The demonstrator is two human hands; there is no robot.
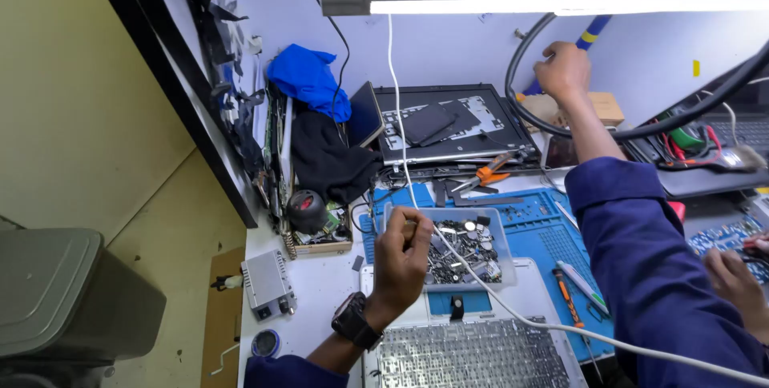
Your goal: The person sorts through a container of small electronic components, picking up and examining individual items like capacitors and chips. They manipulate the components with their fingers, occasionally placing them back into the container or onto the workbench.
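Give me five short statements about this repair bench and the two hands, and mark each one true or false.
1. The left hand is over the clear tray of small metal parts. True.
2. The right hand rests on the keyboard. False: it reaches up to the thick black cable near the back wall.
3. A wristwatch is on the left wrist. True.
4. The blue cloth lies on the blue mat. False: it is piled at the back left, above a black cloth.
5. The orange-handled pliers are in the left hand. False: they lie on the bench in front of the dark open laptop.
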